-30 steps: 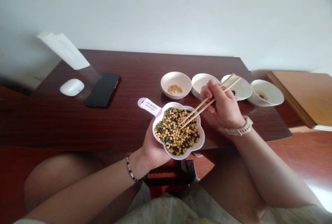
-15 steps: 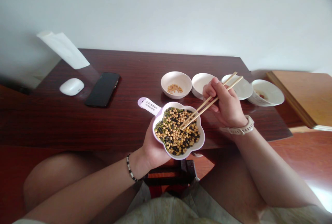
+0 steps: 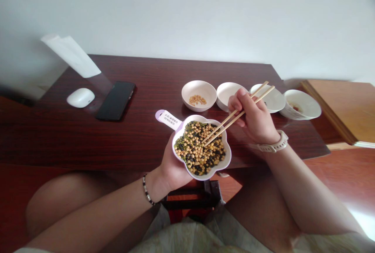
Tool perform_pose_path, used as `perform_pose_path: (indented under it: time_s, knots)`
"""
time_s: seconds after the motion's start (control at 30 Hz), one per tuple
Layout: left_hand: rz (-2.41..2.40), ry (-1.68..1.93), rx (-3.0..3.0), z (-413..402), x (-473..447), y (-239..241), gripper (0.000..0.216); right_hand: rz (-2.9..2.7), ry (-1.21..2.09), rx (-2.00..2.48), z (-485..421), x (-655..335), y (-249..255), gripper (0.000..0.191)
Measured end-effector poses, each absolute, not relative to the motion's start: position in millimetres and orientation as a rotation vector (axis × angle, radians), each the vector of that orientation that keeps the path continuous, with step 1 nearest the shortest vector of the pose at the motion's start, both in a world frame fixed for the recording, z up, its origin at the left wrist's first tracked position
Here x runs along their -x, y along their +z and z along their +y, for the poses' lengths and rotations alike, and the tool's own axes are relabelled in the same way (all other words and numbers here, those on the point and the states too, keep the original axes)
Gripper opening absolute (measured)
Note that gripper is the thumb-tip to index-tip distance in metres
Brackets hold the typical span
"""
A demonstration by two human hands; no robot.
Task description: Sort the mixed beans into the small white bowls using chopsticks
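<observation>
My left hand [image 3: 175,167] cups a flower-shaped bowl [image 3: 227,158] from below and the left; it is white inside, purple outside, with a labelled handle. Mixed beans [image 3: 199,151] in yellow, black and green fill it. A pair of wooden chopsticks [image 3: 231,119] is gripped in my right hand [image 3: 254,116], with the tips down among the beans near the bowl's middle. Whether the tips pinch a bean I cannot tell. Just beyond stands a white bowl [image 3: 187,98] holding some yellow beans [image 3: 197,100].
Right of it stand a second white bowl [image 3: 227,93], a third [image 3: 275,102] partly behind my right hand, and a fourth [image 3: 312,106] with small contents. A black phone [image 3: 116,100], a white rounded case [image 3: 81,98] and a white upright object [image 3: 73,56] occupy the left side of the dark table [image 3: 140,139].
The chopstick tips have shifted slightly left within the beans, and my right hand has moved a little with them. The left hand and its bowl stay in place.
</observation>
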State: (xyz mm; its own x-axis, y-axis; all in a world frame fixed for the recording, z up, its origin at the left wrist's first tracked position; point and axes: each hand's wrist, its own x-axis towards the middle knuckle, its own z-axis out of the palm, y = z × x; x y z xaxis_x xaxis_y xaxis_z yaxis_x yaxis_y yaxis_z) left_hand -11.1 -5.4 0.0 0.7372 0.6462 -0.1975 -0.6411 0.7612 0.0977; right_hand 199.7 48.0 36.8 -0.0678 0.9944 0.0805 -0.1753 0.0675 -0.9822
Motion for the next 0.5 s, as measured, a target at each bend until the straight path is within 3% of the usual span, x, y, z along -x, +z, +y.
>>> perform_pose_path:
  time_s: [0.5]
  knots:
    - [0.223,0.709,-0.029,-6.0,11.2,-0.6,0.054,-1.191,1.290,1.005,46.6,-199.3,37.1,0.054]
